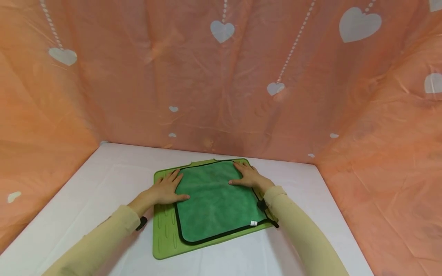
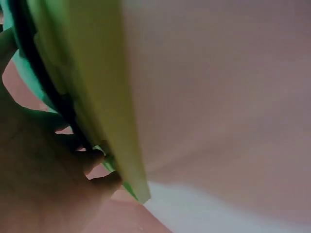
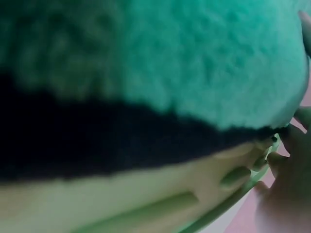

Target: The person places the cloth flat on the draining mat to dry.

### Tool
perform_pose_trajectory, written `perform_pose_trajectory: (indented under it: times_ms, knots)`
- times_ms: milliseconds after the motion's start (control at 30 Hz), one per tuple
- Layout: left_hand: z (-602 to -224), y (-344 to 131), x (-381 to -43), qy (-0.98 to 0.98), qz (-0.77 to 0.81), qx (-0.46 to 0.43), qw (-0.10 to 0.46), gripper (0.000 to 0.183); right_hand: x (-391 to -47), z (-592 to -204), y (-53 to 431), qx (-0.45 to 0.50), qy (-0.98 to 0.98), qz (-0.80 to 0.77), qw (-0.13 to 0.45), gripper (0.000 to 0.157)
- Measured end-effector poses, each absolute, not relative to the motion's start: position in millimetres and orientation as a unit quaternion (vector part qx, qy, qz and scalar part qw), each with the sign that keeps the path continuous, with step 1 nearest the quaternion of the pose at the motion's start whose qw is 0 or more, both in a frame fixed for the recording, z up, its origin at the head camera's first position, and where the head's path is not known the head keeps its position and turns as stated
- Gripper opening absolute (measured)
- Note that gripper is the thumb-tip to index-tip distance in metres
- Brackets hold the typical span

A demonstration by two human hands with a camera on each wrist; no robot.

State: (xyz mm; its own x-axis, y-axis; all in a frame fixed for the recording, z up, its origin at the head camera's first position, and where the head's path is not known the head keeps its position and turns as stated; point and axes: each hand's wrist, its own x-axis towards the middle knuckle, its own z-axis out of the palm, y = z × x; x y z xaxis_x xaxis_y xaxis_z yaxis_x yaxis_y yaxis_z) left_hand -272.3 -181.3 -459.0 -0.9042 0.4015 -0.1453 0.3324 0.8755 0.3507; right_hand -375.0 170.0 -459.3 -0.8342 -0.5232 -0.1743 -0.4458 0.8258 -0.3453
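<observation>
A green cloth with black edging [image 1: 214, 203] lies spread over a lime-green ridged mat [image 1: 164, 237]. My left hand [image 1: 165, 190] rests on the left edge of the cloth, its fingers spread and straight. On the upper right edge of the cloth lies my right hand [image 1: 249, 176], fingers also extended. A small white label [image 1: 253, 223] shows at the near right corner. In the left wrist view, the left fingers touch the black edging beside the mat's rim [image 2: 104, 97]. The right wrist view shows the fuzzy cloth [image 3: 209, 58] close up, with the right hand [image 3: 286, 184] at its far edge.
The mat sits on a white-covered table [image 1: 131, 168]. Orange curtains with pale hearts [image 1: 221, 88] stand behind the table and along both sides. A short black strap end [image 1: 274, 223] sticks out past the cloth's near right corner.
</observation>
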Motion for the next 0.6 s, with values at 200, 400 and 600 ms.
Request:
perform_pose_trajectory:
  times_ms: [200, 400, 600]
  knots:
    - [-464.2, -182.1, -269.2, 0.961, 0.168, 0.195, 0.100, 0.099, -367.7, -461.3, 171.6, -0.258, 0.944, -0.150, 0.142, 0.092]
    - [-462.8, -177.2, -264.3, 0.963, 0.155, 0.207, 0.081, 0.095, -352.5, -457.1, 175.2, -0.286, 0.941, -0.134, 0.125, 0.083]
    - [-463.1, -170.6, -250.7, 0.958, 0.144, 0.230, 0.094, 0.093, -329.8, -456.3, 178.3, -0.309, 0.935, -0.109, 0.137, 0.077]
